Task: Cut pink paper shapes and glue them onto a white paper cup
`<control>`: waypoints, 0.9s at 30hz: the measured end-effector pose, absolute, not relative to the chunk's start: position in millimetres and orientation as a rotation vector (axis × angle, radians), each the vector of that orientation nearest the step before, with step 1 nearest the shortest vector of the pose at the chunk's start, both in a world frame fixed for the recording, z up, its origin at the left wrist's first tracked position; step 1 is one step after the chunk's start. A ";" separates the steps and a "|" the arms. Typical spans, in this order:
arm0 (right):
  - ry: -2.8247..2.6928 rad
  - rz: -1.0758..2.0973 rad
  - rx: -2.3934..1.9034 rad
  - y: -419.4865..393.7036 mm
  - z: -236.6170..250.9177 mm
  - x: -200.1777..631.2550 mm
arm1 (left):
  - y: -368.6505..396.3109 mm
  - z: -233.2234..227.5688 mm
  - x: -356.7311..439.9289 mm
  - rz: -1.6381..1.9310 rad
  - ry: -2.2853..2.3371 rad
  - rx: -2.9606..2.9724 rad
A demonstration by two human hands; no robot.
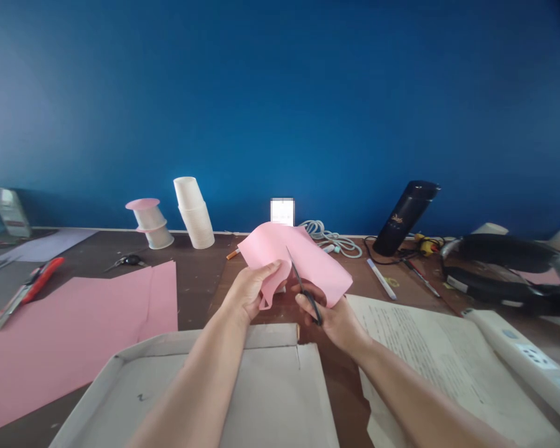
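Observation:
A curved sheet of pink paper (324, 267) is raised above the table in front of me. My left hand (254, 289) pinches its near left part, thumb on top and fingers partly hidden beneath. In my right hand (333, 320) is a pair of black-handled scissors (308, 295), the blade pointing up and to the left across a cut in the paper. A rounded cut edge shows close to my left thumb. Part of the scissors is hidden by the paper and my fingers.
Large pink sheets (88, 317) and a red utility knife (32, 289) lie left. Behind stand stacked paper cups (195, 214), a lit phone screen (282, 211) and a black bottle (406, 218). A cardboard box lid (280, 392), printed paper (415, 348) and power strip (527, 354) lie nearer.

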State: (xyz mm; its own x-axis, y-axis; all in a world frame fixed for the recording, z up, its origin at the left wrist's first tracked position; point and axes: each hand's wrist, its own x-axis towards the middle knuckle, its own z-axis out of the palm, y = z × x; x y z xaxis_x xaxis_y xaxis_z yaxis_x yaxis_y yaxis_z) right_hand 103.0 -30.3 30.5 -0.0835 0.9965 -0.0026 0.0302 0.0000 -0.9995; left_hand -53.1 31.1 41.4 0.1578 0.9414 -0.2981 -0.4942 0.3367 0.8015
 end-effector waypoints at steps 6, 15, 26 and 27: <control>-1.269 1.270 -1.205 -30.3 30.3 102.3 | 31.9 41.9 -55.2 1.135 0.880 0.615; -1.328 1.282 -1.253 -29.0 26.2 105.9 | 32.1 43.7 -58.7 1.140 0.886 0.616; -1.393 1.251 -1.286 -27.8 26.9 108.0 | 30.2 49.7 -59.2 1.134 0.911 0.619; -1.388 1.250 -1.295 -27.7 27.2 107.9 | 30.3 49.2 -58.9 1.135 0.907 0.618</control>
